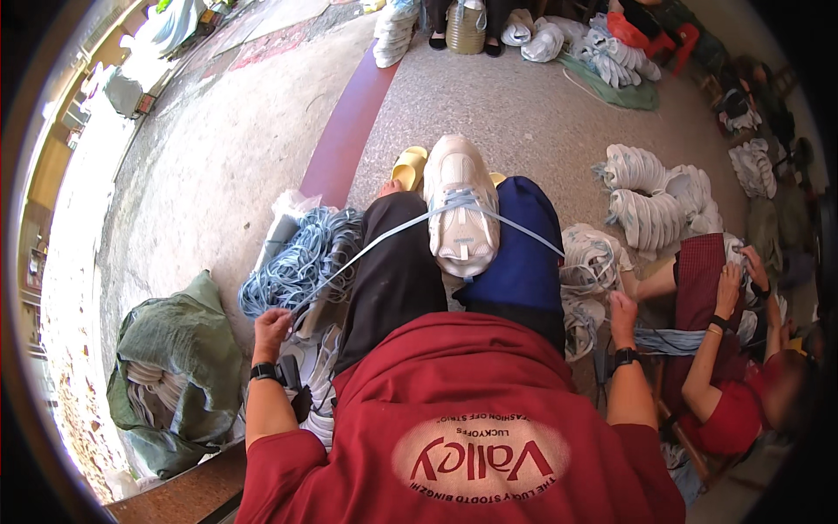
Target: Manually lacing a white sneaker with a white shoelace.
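A white sneaker (pixel 454 162) rests between my knees, its toe pointing away from me. A pale blue shoelace (pixel 393 232) crosses its upper and stretches out taut to both sides. My left hand (pixel 272 328), left of my thigh, is closed on one end of the lace. On the other side, my right hand (pixel 622 316) is closed in line with the other end; that stretch fades against the white shoes behind it. A tangled heap of blue shoelaces (pixel 310 253) lies beyond my left hand, beside white shoes (pixel 325 358).
A green cloth sack (pixel 175 367) of pale items stands at the left. Bundled white shoes (pixel 646 218) lie on the floor at the right. A co-worker (pixel 729 367) in red sits close on my right, hands on a shoe. Another person's feet (pixel 493 48) show at the far side.
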The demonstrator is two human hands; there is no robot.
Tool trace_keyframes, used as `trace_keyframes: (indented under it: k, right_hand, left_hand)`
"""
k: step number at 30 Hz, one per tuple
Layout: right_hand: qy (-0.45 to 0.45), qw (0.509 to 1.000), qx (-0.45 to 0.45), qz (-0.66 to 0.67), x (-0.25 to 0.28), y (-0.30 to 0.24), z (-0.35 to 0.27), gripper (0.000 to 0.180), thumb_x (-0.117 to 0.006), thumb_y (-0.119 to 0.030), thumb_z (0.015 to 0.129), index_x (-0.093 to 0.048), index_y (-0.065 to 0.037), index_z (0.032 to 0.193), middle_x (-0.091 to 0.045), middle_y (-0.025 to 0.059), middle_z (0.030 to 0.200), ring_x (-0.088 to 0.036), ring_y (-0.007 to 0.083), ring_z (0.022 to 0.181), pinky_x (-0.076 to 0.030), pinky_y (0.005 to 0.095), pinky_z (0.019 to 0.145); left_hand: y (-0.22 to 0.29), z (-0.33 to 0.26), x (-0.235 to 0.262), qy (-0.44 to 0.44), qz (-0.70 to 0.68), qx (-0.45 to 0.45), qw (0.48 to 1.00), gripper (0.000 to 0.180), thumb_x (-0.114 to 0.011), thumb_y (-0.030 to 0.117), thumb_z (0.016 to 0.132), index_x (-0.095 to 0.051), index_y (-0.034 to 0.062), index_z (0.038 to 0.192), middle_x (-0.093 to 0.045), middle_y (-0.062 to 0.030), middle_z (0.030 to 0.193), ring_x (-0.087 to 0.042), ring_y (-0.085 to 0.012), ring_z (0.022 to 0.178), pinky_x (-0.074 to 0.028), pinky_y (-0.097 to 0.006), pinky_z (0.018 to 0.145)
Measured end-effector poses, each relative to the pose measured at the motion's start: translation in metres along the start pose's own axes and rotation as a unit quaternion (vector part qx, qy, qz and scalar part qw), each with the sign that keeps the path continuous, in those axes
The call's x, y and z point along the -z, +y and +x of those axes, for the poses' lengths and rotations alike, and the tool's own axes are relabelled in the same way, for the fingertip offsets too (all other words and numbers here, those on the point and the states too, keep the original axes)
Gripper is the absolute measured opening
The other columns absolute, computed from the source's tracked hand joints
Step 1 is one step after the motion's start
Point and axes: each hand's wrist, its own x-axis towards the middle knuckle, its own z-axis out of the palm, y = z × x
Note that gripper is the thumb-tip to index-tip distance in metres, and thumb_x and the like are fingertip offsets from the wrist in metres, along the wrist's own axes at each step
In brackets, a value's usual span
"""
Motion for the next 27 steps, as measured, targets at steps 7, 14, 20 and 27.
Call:
trace_keyframes:
  k: [7,14,20,27]
  right_hand:
    - [0.039,0.964,-0.259,0.046,0.052,0.098,-0.154,0.019,-0.052,-0.008,0.083,-0.052,0.0,0.066,-0.045,-0.0011,0.058,-0.04,0.0073,0.053,-0.032,0.0266,0.048]
    - [0.006,0.921,-0.389,0.004,0.084,0.105,-0.223,0.02,-0.052,-0.011,0.082,-0.052,-0.001,0.064,-0.049,0.0058,0.056,-0.046,0.0162,0.054,-0.037,0.0348,0.053]
    - [-0.45,0.607,-0.136,-0.64,0.106,0.126,-0.271,0.018,-0.057,-0.022,0.084,-0.069,-0.009,0.089,-0.066,0.0035,0.089,-0.062,0.0201,0.086,-0.047,0.0319,0.073]
    - [-0.453,0.793,-0.09,-0.397,0.081,0.119,-0.229,0.012,-0.067,-0.012,0.077,-0.064,-0.003,0.085,-0.065,0.0053,0.079,-0.062,0.0194,0.076,-0.048,0.0351,0.067]
  left_hand:
    - [-0.094,-0.086,0.103,0.015,0.034,0.185,0.982,0.008,-0.069,0.01,0.078,-0.066,0.0034,0.082,-0.061,-0.0024,0.063,-0.052,-0.0103,0.047,-0.041,-0.023,0.042]
    - [-0.127,-0.145,0.141,0.058,0.069,0.221,0.971,0.011,-0.071,0.011,0.078,-0.066,0.0017,0.082,-0.063,-0.0028,0.066,-0.055,-0.0112,0.053,-0.043,-0.024,0.047]
    - [-0.134,-0.137,0.129,0.034,0.064,0.255,0.964,0.016,-0.075,0.014,0.074,-0.065,0.002,0.078,-0.06,-0.0009,0.063,-0.051,-0.0099,0.05,-0.041,-0.026,0.047]
    - [-0.07,-0.077,0.008,-0.008,0.08,0.244,0.966,0.021,-0.07,0.023,0.078,-0.057,0.0106,0.067,-0.047,0.0045,0.053,-0.042,-0.0077,0.042,-0.032,-0.024,0.04]
